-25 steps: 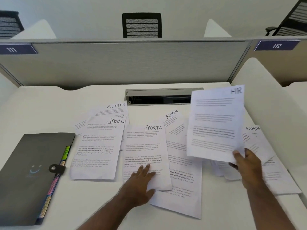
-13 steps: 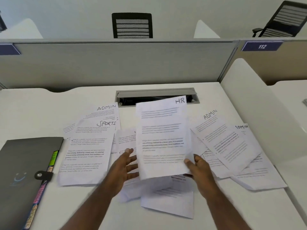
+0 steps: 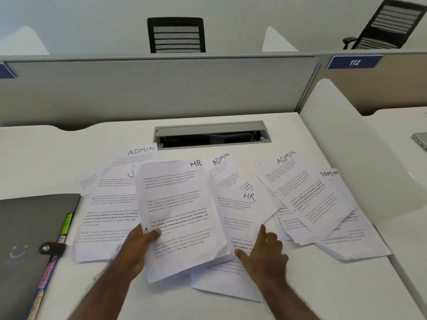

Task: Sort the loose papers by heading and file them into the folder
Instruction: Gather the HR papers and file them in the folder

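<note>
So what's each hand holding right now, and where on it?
Left hand grips the HR sheet by its lower left edge. Right hand holds nothing.

One view only: head-worn wide-angle camera, so no second view and no shared area.
Position: above the near edge of a white laminate desk [image 3: 300, 296], at the person's head.
Facing: forward and steeply down across the desk toward a grey fabric partition panel [image 3: 161, 88] at its far side.
Range: close; both forearms enter from the bottom edge, the left hand [image 3: 138, 245] and right hand [image 3: 263, 252] low in the middle of the frame.
Upper margin: black mesh-backed office chair [image 3: 176, 35] beyond the partition.
Left margin: dark grey snap-strap folder [image 3: 25, 239], cut off by the frame.
Distortion: straight edges bow toward the borders.
</note>
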Demonstrator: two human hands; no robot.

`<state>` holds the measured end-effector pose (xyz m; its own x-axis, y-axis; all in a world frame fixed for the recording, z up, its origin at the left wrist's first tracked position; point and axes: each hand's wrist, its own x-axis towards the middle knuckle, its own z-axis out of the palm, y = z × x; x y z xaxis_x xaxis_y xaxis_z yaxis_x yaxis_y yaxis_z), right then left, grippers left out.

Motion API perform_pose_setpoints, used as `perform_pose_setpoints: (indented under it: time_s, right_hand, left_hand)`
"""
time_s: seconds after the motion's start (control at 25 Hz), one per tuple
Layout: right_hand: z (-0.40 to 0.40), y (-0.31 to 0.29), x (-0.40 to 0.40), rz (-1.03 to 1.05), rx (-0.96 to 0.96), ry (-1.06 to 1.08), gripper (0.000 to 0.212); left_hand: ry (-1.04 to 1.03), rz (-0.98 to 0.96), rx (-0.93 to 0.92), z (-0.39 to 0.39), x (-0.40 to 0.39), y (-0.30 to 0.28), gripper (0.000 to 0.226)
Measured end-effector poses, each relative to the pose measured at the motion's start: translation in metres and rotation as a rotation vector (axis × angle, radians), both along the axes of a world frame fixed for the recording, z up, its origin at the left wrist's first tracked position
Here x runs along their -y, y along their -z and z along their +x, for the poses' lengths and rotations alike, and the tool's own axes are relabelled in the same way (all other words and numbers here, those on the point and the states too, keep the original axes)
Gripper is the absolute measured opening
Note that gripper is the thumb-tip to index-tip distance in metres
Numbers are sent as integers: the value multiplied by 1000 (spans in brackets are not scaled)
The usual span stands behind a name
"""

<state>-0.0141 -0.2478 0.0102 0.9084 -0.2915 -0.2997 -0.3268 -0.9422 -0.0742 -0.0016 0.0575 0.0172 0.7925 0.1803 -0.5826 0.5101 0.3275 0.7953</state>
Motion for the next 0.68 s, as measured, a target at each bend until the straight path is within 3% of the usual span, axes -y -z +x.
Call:
perform_pose_setpoints:
  time_s: [0.16, 0.32, 0.44, 0.56, 0.68]
  right_hand:
    - [7, -1, -2, 77, -21, 62, 111]
    - [18, 3, 6, 349, -7, 224, 107]
    - [19, 6, 25, 590, 60, 300, 65]
    - [24, -6, 52, 659, 115, 247, 21]
    - [34, -33, 95, 661, 257, 262, 18]
  left_hand:
    - [-24, -9, 6, -1, 0, 3, 38]
    - [-14, -24, 10, -1, 2, 5, 38]
    - [5, -42, 13, -1, 5, 3, 40]
    - [10, -44, 15, -4, -3, 1, 40]
    - [17, -46, 19, -2, -5, 1, 40]
